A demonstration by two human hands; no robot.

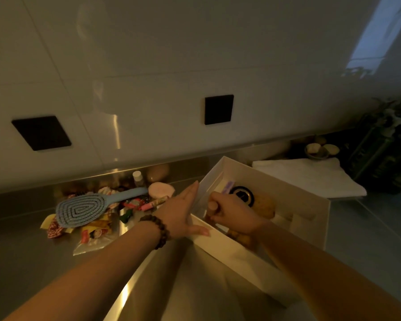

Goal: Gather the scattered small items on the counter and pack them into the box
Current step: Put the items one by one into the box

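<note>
A dim head-camera view is looking down at a stainless steel counter (21,256) running along a white tiled wall (171,54). Two bare forearms are reaching forward from the bottom edge.

A white cardboard box (320,205) is sitting open on the right half of the counter, turned at an angle. The left hand (183,210), wearing a dark beaded bracelet (156,230) at the wrist, is lying flat against the box's left outer wall, its fingers straight and together, the thumb resting on the near rim. The right hand (232,210) is reaching down inside the box, its fingers curling into a fist around a small pale object (213,205); what that object is cannot be told. Also lying in the box are a round black tin (242,193), a yellowish sponge-like lump (265,205) and a lilac item (229,185) by the far wall.

Left of the box, the items still out on the counter are lying in a loose heap: a blue vented hairbrush (83,209) on top, a round pink pad (161,189), a small white-capped bottle (137,177), a pink tube (154,203), red and yellow wrappers (100,224) and a clear zip bag (95,240).

Behind the box, a folded white cloth (310,177) is lying on the counter, with a small bowl (320,150) and dark green foliage (389,144) at the far right. Two black square plates (219,109) are showing on the wall.
</note>
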